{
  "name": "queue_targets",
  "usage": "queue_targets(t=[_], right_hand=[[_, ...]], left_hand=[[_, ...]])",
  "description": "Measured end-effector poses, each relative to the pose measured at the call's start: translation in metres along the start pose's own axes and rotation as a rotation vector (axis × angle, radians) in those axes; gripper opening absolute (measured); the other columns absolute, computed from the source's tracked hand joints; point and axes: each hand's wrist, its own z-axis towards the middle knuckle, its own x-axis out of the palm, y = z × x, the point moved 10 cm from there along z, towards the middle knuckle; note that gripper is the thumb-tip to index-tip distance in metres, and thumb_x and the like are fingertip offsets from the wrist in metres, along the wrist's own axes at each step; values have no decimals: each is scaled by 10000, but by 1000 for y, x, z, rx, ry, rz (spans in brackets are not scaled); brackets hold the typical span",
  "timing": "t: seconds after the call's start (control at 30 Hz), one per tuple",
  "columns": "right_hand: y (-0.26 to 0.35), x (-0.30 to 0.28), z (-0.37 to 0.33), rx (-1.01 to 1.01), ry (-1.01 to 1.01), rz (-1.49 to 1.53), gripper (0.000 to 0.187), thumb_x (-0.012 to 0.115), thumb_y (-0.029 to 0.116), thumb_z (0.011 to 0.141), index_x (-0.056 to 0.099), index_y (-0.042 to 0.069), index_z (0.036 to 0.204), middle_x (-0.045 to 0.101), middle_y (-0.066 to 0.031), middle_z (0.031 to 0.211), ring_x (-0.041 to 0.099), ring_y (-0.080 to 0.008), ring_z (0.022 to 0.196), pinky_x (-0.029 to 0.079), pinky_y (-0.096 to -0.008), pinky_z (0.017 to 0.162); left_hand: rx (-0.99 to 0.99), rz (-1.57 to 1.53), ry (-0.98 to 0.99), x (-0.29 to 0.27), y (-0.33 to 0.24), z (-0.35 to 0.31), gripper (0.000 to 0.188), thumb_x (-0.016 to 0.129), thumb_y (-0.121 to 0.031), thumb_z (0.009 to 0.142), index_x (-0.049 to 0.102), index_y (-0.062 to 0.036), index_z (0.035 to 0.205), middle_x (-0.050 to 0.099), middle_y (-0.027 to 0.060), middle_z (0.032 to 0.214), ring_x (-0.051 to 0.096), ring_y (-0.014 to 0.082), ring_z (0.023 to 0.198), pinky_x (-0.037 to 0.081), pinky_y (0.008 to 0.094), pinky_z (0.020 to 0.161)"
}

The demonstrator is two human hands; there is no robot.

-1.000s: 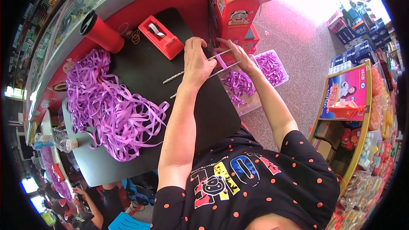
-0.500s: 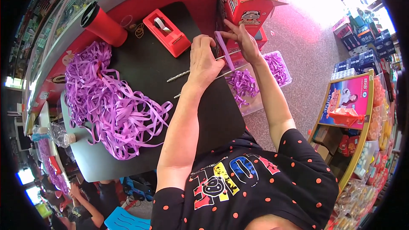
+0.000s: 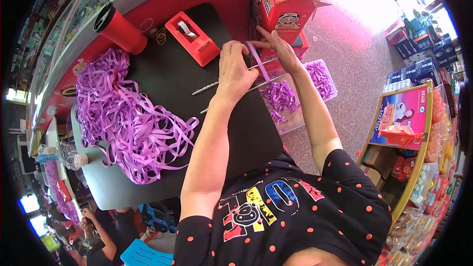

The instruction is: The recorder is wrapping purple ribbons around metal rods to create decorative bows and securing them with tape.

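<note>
Two thin metal rods lie slantwise across the black table's right edge; the upper rod point(image 3: 205, 88) has a twisted look. My left hand point(image 3: 235, 69) is closed, thumb and fingers curled over the upper rod, which passes under it. Beyond the lower rod point(image 3: 256, 86) a strip of purple ribbon point(image 3: 258, 61) rises between my hands, its foot near that rod. My right hand point(image 3: 283, 53) has its fingers stretched out and apart, fingertips touching the top of the strip. Below the rods, a clear plastic tub point(image 3: 291, 125) holds small purple ribbon pieces point(image 3: 281, 99).
A large heap of purple ribbon point(image 3: 143, 128) covers the table's left side. Behind stand a red tape dispenser point(image 3: 199, 47), a red tumbler point(image 3: 123, 32) and rubber bands point(image 3: 161, 35). Red cartons point(image 3: 288, 2) rise beyond my right hand. A display rack point(image 3: 401, 118) stands at right; another person point(image 3: 101, 239) sits at lower left.
My right hand has shifted slightly left and its fingers dip a little. The ribbon strip's top has moved down and left. My left hand and the rods barely differ.
</note>
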Motion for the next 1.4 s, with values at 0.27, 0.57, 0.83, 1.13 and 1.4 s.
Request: queue_targets(t=[0.27,0.57,0.83,1.13,1.4], right_hand=[[-61,17,-62,274,6,162,469,281,306,1022,414,40,1385,481,-127,1367,497,-207,1215,349,-341,1039],[5,16,-146,49,-344,114,372,357,278,1017,489,10,1238,643,-105,1072,580,-157,1033,414,-285,942],[16,3,-136,110,-347,84,340,391,303,1016,525,37,1179,635,-75,975,595,-129,940,441,-268,852],[13,-2,-120,163,-305,105,337,440,336,1000,527,78,1198,631,-77,890,606,-134,842,468,-265,757],[4,0,-127,166,-319,171,336,446,343,998,536,76,1181,644,-95,927,613,-130,853,462,-249,780]], left_hand=[[-24,-13,-5,-2,7,-3,492,731,-6,560,469,-46,974,475,151,1063,471,355,1038,398,415,905],[-237,-242,-10,-18,-11,4,324,626,-19,740,515,-27,1044,528,87,1072,530,179,969,440,277,808],[-805,-1173,74,8,-24,-41,179,490,13,830,537,-52,990,585,65,867,583,168,790,523,327,700],[-1288,-1695,227,107,-71,-148,377,469,-360,960,454,-75,1206,521,149,1176,496,271,1117,398,438,982],[-952,-1898,-42,94,-62,-104,531,308,-548,971,396,-79,1203,231,89,1435,254,231,1300,222,447,1102]])
